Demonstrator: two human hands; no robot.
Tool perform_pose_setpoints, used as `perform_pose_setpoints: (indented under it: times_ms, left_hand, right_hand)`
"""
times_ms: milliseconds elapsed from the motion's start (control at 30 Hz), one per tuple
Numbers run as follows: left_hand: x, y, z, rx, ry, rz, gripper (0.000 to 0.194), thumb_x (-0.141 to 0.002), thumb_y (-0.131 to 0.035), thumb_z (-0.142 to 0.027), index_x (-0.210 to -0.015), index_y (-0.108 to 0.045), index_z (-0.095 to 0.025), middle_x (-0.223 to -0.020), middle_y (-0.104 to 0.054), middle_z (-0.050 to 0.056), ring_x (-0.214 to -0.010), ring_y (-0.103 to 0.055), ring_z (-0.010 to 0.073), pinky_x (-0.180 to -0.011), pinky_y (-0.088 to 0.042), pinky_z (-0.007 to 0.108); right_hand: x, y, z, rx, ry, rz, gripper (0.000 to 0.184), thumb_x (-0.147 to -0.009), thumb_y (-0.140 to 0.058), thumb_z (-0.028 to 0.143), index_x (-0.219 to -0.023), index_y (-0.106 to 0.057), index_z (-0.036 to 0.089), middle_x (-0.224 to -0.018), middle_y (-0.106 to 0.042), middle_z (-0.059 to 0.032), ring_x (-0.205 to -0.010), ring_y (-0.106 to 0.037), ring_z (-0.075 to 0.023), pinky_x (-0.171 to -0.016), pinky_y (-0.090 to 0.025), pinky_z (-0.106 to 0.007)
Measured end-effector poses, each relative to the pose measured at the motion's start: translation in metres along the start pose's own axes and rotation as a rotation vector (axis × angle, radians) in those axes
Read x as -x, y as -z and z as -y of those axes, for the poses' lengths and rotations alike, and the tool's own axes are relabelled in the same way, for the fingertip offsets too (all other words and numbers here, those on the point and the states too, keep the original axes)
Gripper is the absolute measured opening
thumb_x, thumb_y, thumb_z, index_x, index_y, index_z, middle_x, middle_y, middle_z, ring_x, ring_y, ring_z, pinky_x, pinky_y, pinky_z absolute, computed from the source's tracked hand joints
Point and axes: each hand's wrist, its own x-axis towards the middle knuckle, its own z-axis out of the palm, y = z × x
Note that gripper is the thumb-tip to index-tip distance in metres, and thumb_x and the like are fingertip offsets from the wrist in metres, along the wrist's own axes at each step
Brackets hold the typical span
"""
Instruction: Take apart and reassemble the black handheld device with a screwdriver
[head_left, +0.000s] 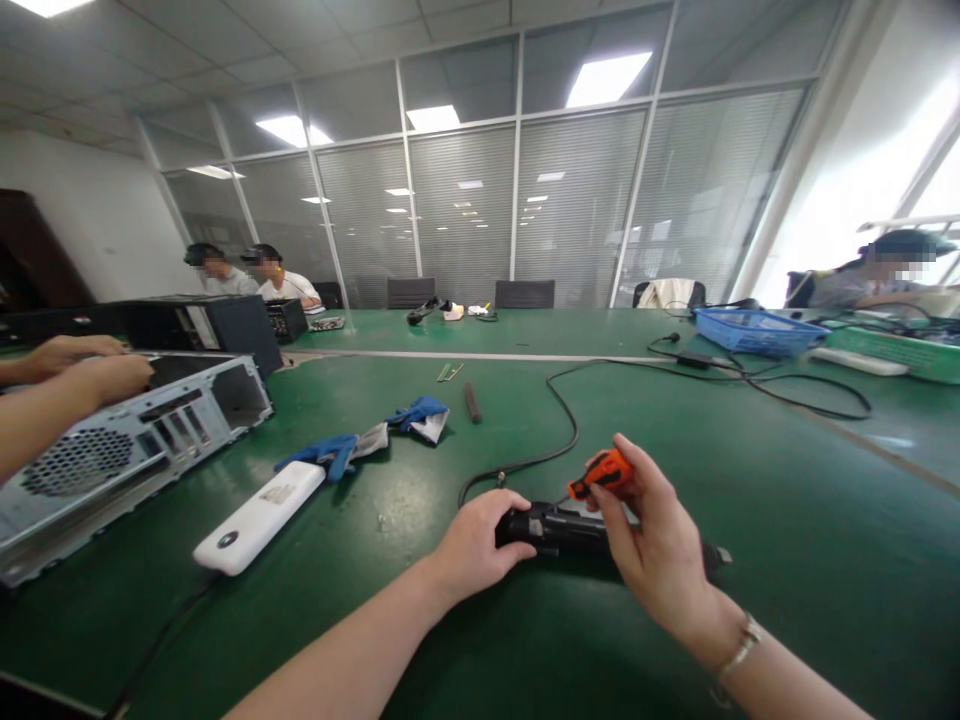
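On the green table lies a long black corded device, with a pale metallic piece at its right end. My left hand is closed round the left end of the device, thumb and fingers on either side. My right hand pinches an orange-and-black screwdriver by its handle, above the device. The screwdriver slants down to the left, its thin shaft reaching the top of the device; whether the tip sits in a screw is too small to tell. My right hand covers part of the device's right half.
Left are blue-grey gloves, a white power strip and an open computer case with another person's hands over it. A dark bar lies ahead. A black cable runs rightward, near a blue basket.
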Motion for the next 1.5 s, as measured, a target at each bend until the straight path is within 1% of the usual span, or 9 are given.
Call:
perform_pose_setpoints:
  times_ms: [233,467,633,767,900,1067,1233,1400,1500]
  left_hand:
    - [0.002,-0.003,-0.002,-0.029,0.002,-0.018,0.044,-0.071,-0.078,-0.023,-0.11,-0.058,-0.019,-0.109,-0.066,0.007,-0.098,-0.061,0.0241,-0.09,-0.047,0.035]
    - [-0.016,-0.006,-0.012,-0.082,0.089,-0.011,0.032,-0.075,-0.075,-0.041,-0.093,-0.06,-0.018,-0.094,-0.069,0.004,-0.084,-0.065,0.0222,-0.077,-0.05,0.032]
    - [-0.024,-0.02,-0.019,-0.092,0.175,-0.019,0.029,-0.075,-0.074,-0.037,-0.095,-0.062,-0.019,-0.09,-0.071,0.001,-0.079,-0.066,0.02,-0.071,-0.051,0.028]
    - [-0.021,-0.026,-0.017,-0.054,0.116,-0.031,0.015,-0.09,-0.059,-0.029,-0.097,-0.067,-0.02,-0.088,-0.072,0.0,-0.08,-0.067,0.0177,-0.073,-0.051,0.025]
    - [-0.02,-0.024,-0.015,-0.055,0.056,-0.021,0.015,-0.092,-0.054,-0.024,-0.097,-0.067,-0.019,-0.089,-0.072,0.001,-0.084,-0.068,0.0178,-0.078,-0.051,0.024]
    - [-0.02,-0.02,-0.016,-0.152,0.004,-0.005,0.016,-0.092,-0.053,-0.025,-0.101,-0.065,-0.019,-0.095,-0.071,0.004,-0.089,-0.067,0.0204,-0.081,-0.052,0.028]
    - [-0.019,-0.018,-0.017,-0.156,-0.024,0.006,0.016,-0.093,-0.052,-0.024,-0.101,-0.065,-0.018,-0.099,-0.071,0.005,-0.091,-0.067,0.0204,-0.084,-0.052,0.028]
    - [-0.019,-0.015,-0.018,-0.176,-0.03,0.03,0.017,-0.094,-0.05,-0.023,-0.103,-0.064,-0.019,-0.101,-0.07,0.005,-0.093,-0.066,0.0205,-0.085,-0.052,0.029]
    - [-0.018,-0.013,-0.018,-0.199,-0.033,0.046,0.02,-0.092,-0.055,-0.029,-0.106,-0.063,-0.019,-0.101,-0.07,0.005,-0.092,-0.066,0.0212,-0.084,-0.052,0.03]
  right_hand:
    - [-0.012,-0.014,0.01,0.04,0.018,0.172,0.052,-0.094,-0.049,0.027,-0.143,-0.033,0.023,-0.117,-0.059,-0.0116,-0.101,-0.062,-0.0229,-0.084,-0.056,-0.036]
    - [-0.025,-0.024,0.014,-0.004,-0.055,0.318,0.057,-0.094,-0.043,0.022,-0.148,-0.027,0.026,-0.101,-0.069,-0.0062,-0.086,-0.07,-0.0191,-0.073,-0.057,-0.029]
    - [-0.016,-0.021,0.009,-0.092,-0.167,0.247,0.062,-0.096,-0.039,0.026,-0.152,-0.013,0.022,-0.114,-0.067,-0.0102,-0.094,-0.07,-0.0185,-0.078,-0.058,-0.029]
    - [-0.009,-0.022,0.004,0.02,-0.142,0.197,0.063,-0.095,-0.046,0.036,-0.151,-0.021,0.021,-0.101,-0.07,-0.0098,-0.082,-0.072,-0.0204,-0.067,-0.059,-0.028]
    - [-0.006,-0.026,0.002,0.094,-0.113,0.184,0.061,-0.094,-0.048,0.042,-0.148,-0.028,0.022,-0.091,-0.07,-0.0075,-0.076,-0.071,-0.0212,-0.066,-0.059,-0.031]
    - [-0.006,-0.025,0.001,-0.032,-0.121,0.185,0.06,-0.095,-0.048,0.037,-0.149,-0.026,0.024,-0.1,-0.068,-0.0071,-0.081,-0.07,-0.0178,-0.071,-0.059,-0.027]
    - [-0.006,-0.022,-0.001,0.077,-0.048,0.205,0.058,-0.094,-0.046,0.038,-0.148,-0.028,0.026,-0.09,-0.067,-0.0048,-0.071,-0.068,-0.0191,-0.063,-0.058,-0.03]
    - [-0.008,-0.021,0.001,-0.05,-0.071,0.241,0.057,-0.096,-0.041,0.03,-0.15,-0.023,0.024,-0.11,-0.067,-0.0078,-0.088,-0.07,-0.0184,-0.077,-0.058,-0.029]
    - [-0.01,-0.019,0.001,-0.012,-0.037,0.243,0.053,-0.096,-0.041,0.03,-0.148,-0.029,0.025,-0.1,-0.07,-0.0051,-0.083,-0.071,-0.0178,-0.073,-0.058,-0.027]
